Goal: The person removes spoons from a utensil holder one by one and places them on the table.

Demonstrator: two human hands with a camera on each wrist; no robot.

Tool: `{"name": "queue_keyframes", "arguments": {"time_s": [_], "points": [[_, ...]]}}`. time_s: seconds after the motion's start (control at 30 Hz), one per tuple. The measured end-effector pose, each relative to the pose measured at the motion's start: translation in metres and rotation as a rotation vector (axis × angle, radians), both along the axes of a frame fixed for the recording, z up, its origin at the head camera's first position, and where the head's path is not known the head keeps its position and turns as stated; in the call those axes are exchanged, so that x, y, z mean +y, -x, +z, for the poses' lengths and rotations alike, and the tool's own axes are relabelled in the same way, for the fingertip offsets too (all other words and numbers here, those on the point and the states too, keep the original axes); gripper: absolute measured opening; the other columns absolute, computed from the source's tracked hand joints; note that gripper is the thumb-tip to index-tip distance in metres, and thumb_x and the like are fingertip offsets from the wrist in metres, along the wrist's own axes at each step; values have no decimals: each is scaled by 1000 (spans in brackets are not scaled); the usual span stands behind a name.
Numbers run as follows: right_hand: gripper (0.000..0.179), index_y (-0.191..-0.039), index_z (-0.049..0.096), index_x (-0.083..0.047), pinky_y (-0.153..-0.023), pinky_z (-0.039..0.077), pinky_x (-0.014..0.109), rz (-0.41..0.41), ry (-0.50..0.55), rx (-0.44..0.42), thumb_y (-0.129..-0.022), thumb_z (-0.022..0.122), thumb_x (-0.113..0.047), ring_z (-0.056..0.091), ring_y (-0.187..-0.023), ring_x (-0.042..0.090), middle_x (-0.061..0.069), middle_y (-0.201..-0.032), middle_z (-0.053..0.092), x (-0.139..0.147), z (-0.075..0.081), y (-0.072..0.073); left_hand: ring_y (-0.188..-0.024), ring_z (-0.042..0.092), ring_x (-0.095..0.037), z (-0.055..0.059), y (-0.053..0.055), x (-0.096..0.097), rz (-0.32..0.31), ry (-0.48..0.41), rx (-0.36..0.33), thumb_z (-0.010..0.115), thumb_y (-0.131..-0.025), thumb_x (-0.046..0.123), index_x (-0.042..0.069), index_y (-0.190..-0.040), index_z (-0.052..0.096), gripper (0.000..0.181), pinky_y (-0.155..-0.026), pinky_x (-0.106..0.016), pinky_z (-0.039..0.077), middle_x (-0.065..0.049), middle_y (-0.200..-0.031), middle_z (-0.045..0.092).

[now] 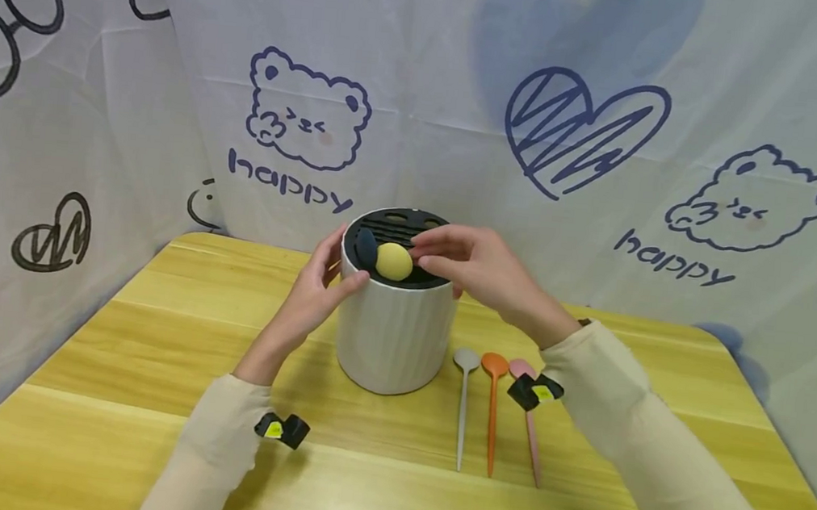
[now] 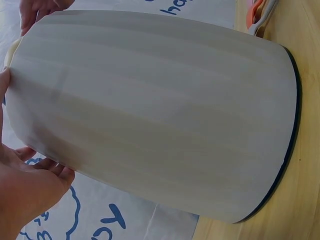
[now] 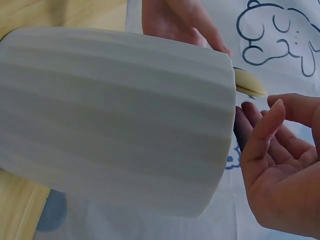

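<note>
A white pot (image 1: 394, 339) stood upright on the wooden table (image 1: 359, 486), its mouth filled by a black lid (image 1: 382, 222) with long slots and rounded holes. Two spoons stood in the lid near its front edge, heads up and handles hidden inside: a dark blue spoon (image 1: 366, 248) on the left, and a yellow spoon (image 1: 394, 262) just beside it on the right. The left hand (image 1: 313, 291) held the pot's upper left side, thumb near the rim and fingers along the wall. The right hand (image 1: 476, 265) hung over the pot's right edge with fingers loosely bent and thumb apart, holding nothing; the right wrist view showed a small gap between it and the yellow spoon. On the table, right of the pot, lay a grey spoon (image 1: 466, 360), an orange spoon (image 1: 495, 365) and a pink spoon (image 1: 522, 368), side by side, heads away from the person.
</note>
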State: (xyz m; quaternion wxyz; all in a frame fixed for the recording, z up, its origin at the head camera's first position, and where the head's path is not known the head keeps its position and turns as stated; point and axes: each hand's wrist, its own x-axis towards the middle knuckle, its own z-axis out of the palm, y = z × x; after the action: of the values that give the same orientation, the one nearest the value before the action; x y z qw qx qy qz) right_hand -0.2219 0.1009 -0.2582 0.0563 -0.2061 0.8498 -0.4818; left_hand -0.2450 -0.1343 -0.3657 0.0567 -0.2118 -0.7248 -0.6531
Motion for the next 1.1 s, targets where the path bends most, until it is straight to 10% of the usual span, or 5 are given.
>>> {"name": "queue_keyframes", "arguments": {"time_s": [0.5, 1.1], "points": [[26, -114, 71, -3, -52, 50, 31, -1, -104, -37, -89, 69, -9, 59, -75, 20, 8, -101, 72, -13, 9, 8, -141, 25, -24, 1, -1, -2, -7, -1, -6, 65, -90, 41, 8, -154, 20, 84, -116, -39, 20, -11, -156, 25], [23, -108, 67, 3, -57, 54, 29, -46, 16, 19, -85, 70, -1, 63, -81, 21, 13, -97, 69, -13, -1, 5, -141, 25, -26, 0, -1, 0, 3, 10, -2, 64, -91, 38, 7, -154, 20, 83, -116, -41, 20, -12, -156, 24]]}}
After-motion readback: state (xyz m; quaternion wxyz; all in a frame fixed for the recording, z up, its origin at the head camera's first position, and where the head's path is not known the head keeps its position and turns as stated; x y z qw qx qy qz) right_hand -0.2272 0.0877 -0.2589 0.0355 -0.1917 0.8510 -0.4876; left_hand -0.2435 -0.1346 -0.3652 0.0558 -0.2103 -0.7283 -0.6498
